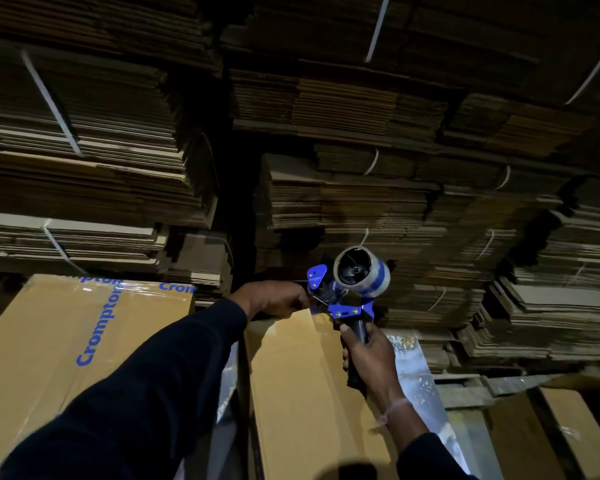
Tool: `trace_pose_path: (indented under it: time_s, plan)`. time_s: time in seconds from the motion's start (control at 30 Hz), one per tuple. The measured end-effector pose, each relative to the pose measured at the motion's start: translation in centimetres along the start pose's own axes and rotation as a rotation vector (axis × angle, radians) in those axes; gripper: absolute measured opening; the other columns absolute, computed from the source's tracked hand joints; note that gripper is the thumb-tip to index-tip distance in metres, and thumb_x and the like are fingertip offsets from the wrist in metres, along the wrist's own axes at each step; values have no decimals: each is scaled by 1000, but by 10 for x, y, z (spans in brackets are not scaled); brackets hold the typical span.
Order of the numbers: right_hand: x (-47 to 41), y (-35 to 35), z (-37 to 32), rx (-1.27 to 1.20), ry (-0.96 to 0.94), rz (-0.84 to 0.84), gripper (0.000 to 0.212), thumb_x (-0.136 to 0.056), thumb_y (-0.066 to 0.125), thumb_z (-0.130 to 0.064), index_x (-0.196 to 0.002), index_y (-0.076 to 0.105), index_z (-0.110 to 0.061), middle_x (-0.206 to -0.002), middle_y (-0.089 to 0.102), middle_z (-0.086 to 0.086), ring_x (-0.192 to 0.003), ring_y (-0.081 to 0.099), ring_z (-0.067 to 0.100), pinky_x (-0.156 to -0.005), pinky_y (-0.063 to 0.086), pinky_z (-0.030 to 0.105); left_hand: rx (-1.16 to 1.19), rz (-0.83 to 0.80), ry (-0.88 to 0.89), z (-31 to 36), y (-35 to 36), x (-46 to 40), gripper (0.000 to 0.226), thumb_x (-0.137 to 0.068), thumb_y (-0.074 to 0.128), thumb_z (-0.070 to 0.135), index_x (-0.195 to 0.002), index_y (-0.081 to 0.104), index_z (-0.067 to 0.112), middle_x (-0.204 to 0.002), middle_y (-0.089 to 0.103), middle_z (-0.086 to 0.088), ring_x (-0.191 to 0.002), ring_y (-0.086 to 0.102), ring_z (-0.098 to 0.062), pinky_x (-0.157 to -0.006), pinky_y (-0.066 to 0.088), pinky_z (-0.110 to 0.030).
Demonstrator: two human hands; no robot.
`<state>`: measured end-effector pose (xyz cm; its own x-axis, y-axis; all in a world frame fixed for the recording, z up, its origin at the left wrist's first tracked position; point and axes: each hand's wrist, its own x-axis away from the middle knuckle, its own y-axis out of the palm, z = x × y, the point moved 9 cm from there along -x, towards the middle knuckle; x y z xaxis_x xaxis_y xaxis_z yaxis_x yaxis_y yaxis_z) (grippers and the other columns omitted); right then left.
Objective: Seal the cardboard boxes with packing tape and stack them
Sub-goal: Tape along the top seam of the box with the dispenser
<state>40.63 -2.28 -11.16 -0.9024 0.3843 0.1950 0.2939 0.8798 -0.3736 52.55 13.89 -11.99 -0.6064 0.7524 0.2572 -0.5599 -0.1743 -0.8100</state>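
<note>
Box (pixel 302 375) under hands (right (pixel 368 358) grips dispenser (pixel 347 289)).

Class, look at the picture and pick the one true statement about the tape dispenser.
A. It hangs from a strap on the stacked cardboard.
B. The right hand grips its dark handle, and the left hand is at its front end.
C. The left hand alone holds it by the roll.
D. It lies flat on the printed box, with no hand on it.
B: the right hand wraps the dark handle of the tape dispenser, while the left hand is at its front end, over the far edge of the plain box.
</note>
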Motion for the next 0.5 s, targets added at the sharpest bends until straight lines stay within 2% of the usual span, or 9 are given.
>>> trace_pose_path:
  time_s: [0.07,0.17,0.3,0.43,0.5]
  plan:
    - [-1,0,1,10,0,4,18,-96,72,-25,-97,63,-9,-64,62,8,-50,57,18,-52,51,33,-122,-49,24,4,2,1,18,-97,63,6,-110,74,8,-96,67,0,-92,62,-23,-72,45,-28]
    - [0,1,1,14,-2,7,16,-96,71,-25,-96,63,-11,-65,63,7,-50,58,17,-52,52,32,-213,-94,-9,-9,11,9,24,-99,64,19,-122,71,17,-116,68,-4,-105,63,-25,-90,53,-40]
    - [2,2,-1,55,-17,14,18,-96,71,-26,-95,63,-10,-65,64,7,-50,59,17,-52,52,33,-262,-88,-30,-19,12,16,33,-103,58,19,-136,63,17,-136,61,-5,-122,59,-25,-106,48,-44]
    - [3,0,-2,72,-18,17,17,-95,71,-27,-94,63,-12,-67,66,8,-51,60,16,-54,53,33,-285,-86,-128,-37,15,18,32,-101,57,17,-133,63,15,-132,63,-6,-118,62,-28,-101,51,-46]
    - [4,-1,-4,91,-22,19,17,-95,72,-28,-93,64,-14,-69,68,9,-52,61,15,-54,54,33,-177,22,-238,-55,6,25,26,-98,61,23,-122,69,18,-120,69,-6,-106,67,-29,-92,57,-43]
